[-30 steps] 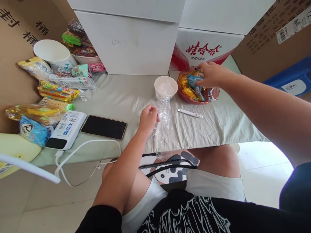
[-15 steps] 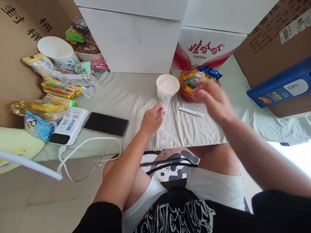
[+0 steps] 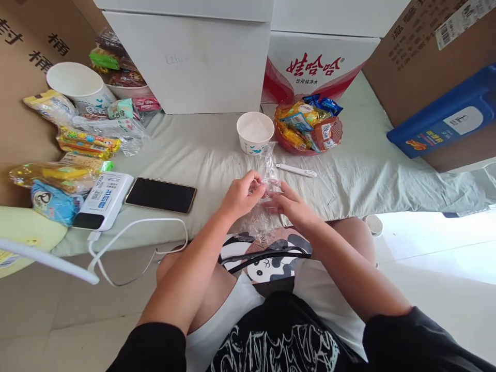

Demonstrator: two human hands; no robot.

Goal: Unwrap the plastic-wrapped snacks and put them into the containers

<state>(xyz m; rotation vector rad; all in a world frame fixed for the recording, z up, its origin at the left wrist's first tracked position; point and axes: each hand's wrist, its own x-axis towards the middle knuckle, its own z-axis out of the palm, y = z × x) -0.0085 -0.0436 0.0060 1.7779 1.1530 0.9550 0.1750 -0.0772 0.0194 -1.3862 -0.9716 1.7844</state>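
My left hand [image 3: 241, 195] is closed in a pinch on a crumpled clear plastic sleeve [image 3: 259, 221]. One end of the sleeve stretches up towards the paper cup, and the rest hangs over the cloth's front edge. My right hand [image 3: 291, 204] comes in from the right with fingers stretched out and apart, at the sleeve beside my left fingertips; whether it touches is hard to tell. Beyond the hands stands a white paper cup [image 3: 253, 146] with something whitish inside. A white utility knife [image 3: 297, 170] lies just right of the sleeve.
A reddish bowl [image 3: 282, 140] of wrapped snacks stands right of the cup. Leftward are a phone [image 3: 160, 195], a power bank [image 3: 104, 199] with a white cable [image 3: 145, 222], and packaged snacks [image 3: 89, 142]. White boxes [image 3: 194, 67] line the back; a blue jug [image 3: 430, 126] stands right.
My right hand has come from over the snack bowl down and left to the plastic sleeve. My left hand keeps hold of the sleeve. The view has shifted slightly.
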